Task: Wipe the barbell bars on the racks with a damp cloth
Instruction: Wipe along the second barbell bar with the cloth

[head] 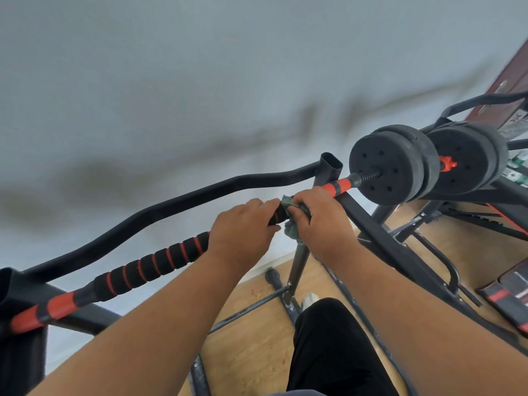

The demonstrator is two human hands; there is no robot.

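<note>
Wiping the racked barbell

Gripping the barbell bar (148,267) where it lies across the rack (368,221), the left hand (243,232) curls around the foam grip; the right hand (323,221) clasps a green cloth (291,224) round the bar, near the black plates (391,167)

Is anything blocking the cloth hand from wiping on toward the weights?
Nothing visible. The right hand holds the green cloth on the bar; the red-banded stretch runs bare to the weight plates.
</note>
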